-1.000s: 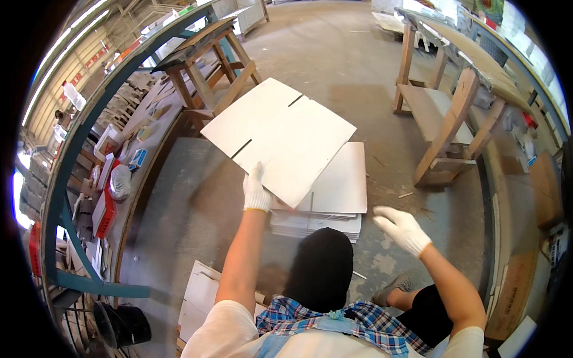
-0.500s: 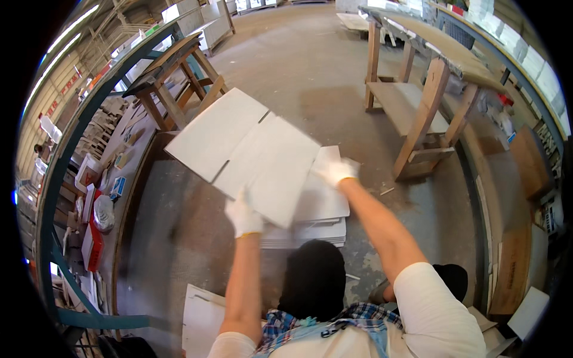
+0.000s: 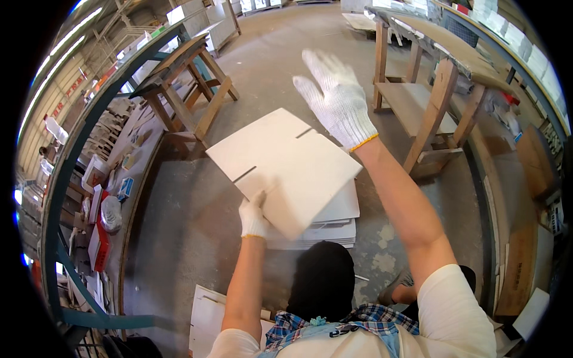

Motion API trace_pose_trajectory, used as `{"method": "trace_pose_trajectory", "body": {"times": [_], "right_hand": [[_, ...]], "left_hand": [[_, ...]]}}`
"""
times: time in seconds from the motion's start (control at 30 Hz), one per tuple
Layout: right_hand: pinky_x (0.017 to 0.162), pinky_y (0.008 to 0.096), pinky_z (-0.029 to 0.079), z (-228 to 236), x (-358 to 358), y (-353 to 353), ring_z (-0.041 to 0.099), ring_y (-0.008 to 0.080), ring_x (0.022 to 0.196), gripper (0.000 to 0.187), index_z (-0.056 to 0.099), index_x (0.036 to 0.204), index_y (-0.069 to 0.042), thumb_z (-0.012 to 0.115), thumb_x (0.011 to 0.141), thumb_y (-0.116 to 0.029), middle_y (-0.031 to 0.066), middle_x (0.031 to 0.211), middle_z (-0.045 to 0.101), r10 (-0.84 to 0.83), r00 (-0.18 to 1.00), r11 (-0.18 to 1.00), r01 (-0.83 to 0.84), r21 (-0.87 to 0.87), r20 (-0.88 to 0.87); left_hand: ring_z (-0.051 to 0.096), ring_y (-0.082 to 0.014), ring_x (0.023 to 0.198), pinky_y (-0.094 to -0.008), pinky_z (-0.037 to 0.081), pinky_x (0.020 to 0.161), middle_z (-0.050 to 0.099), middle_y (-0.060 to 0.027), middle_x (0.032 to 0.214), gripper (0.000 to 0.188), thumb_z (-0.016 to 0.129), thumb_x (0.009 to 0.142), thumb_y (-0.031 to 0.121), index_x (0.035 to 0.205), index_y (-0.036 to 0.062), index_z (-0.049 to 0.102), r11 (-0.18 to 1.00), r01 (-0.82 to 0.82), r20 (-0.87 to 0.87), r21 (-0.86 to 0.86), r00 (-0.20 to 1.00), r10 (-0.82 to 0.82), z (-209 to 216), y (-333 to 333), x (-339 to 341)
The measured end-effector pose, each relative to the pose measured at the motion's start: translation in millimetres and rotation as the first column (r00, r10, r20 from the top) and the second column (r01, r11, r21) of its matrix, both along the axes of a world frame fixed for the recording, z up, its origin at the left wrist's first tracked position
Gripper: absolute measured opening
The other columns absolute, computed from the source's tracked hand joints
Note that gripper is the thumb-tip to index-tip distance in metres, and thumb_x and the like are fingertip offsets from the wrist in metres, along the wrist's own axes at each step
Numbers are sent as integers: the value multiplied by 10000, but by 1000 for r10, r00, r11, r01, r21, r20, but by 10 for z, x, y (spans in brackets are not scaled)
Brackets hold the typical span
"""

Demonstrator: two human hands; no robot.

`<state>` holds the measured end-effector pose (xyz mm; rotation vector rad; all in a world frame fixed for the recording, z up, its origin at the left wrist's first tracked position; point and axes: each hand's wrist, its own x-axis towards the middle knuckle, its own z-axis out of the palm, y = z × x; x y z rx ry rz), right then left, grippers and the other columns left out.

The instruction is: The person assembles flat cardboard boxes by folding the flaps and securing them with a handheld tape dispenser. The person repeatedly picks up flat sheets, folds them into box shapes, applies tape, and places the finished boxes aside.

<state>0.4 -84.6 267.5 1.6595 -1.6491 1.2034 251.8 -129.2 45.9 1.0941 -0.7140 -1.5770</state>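
A white slotted cardboard sheet (image 3: 286,170) is held up in front of me, tilted, with two dark slots cut into opposite edges. My left hand (image 3: 255,216), in a white knit glove, grips its near left edge, thumb on top and fingers hidden underneath. My right hand (image 3: 337,98), gloved alike with a yellow cuff, is raised beyond the sheet's far right edge. Its fingers are stretched out and nothing is in them. Below the sheet lies a stack of similar white cardboard sheets (image 3: 343,232), partly covered by it.
More white cardboard (image 3: 206,316) lies at my lower left. A wooden trestle (image 3: 185,89) stands at far left, and a wooden bench (image 3: 412,107) at far right. Blue metal rails (image 3: 51,197) run along the left, beside a cluttered ledge (image 3: 140,185).
My right hand has let go of the sheet's right side and risen away, fingers spread. The sheet has shifted right and slightly nearer, still in my left hand.
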Motion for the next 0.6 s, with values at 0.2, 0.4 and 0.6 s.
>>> {"method": "trace_pose_trajectory", "body": {"times": [0.2,0.4,0.6], "right_hand": [[1182,592,242,-2318,-167,-25,435,386,1387,740,432,1488,-50,476,955,-562,240,1486,449,-86,943,564,-220,796,322],[1014,445,477,-1559,-522,74,612,387,1164,529,624,1206,-101,423,974,-532,175,1244,661,-111,958,718,-106,688,263],[1005,459,469,-1332,-528,367,601,390,1192,639,548,1390,-50,421,984,-527,231,1340,608,-20,914,515,-338,787,406]], "left_hand": [[667,-254,972,-373,548,889,671,-150,1107,395,662,879,-9,1256,-83,568,899,325,279,-294,929,-244,69,117,-505],[694,-302,866,-468,603,751,688,-179,1042,278,667,870,-16,1134,-74,599,988,141,146,62,978,-149,-377,-70,-174],[693,-278,858,-401,582,759,685,-178,1058,320,670,876,37,1164,-82,594,974,219,147,-60,967,-208,-224,-82,-435]]}}
